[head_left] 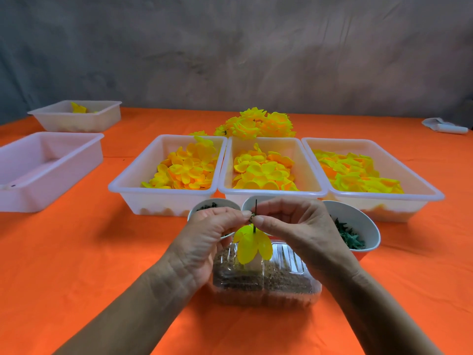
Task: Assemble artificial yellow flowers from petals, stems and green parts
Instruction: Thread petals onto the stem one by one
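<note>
A thin dark stem (256,204) stands upright between my hands, with a yellow petal piece (249,245) hanging on it lower down. My left hand (210,237) and my right hand (289,224) meet at the stem, and their fingertips pinch a small green part (252,217) threaded on it above the petals. Three white trays of loose yellow petals (186,170) (263,172) (358,175) lie side by side behind my hands. A pile of finished yellow flowers (258,124) lies beyond them.
A clear plastic box (286,278) with brown contents sits under my hands. Three small bowls stand behind them; the right bowl (358,226) holds green parts. Two more white trays (46,170) (79,116) stand at the left on the orange tablecloth. A white object (445,126) lies far right.
</note>
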`<act>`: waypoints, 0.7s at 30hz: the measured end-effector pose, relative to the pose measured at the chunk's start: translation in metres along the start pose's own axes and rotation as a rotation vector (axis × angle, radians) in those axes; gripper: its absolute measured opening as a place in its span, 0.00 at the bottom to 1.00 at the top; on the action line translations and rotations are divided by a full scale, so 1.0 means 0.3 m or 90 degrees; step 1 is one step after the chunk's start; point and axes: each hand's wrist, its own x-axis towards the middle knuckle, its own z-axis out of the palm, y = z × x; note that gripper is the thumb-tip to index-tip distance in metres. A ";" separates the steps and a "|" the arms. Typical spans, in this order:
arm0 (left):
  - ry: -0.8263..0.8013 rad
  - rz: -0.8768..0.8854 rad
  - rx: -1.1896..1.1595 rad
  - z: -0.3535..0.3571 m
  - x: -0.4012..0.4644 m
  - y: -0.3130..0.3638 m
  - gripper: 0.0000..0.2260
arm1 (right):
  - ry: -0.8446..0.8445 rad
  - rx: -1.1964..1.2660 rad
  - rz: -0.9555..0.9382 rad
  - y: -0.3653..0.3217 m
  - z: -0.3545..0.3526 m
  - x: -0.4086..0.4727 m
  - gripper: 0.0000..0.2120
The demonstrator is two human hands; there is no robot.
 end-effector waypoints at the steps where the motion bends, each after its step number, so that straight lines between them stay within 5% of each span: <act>1: 0.003 0.008 0.011 -0.001 0.001 -0.005 0.06 | -0.002 -0.013 0.001 0.001 -0.002 -0.001 0.09; 5: 0.021 0.049 0.038 -0.006 0.002 -0.026 0.11 | -0.013 -0.084 0.004 0.006 -0.007 -0.006 0.07; 11: 0.067 0.080 0.065 -0.006 -0.010 -0.043 0.07 | -0.002 -0.143 0.013 0.011 -0.002 -0.009 0.09; 21: 0.107 0.367 0.323 -0.027 -0.022 -0.034 0.07 | 0.000 -0.119 0.003 0.014 -0.006 -0.016 0.06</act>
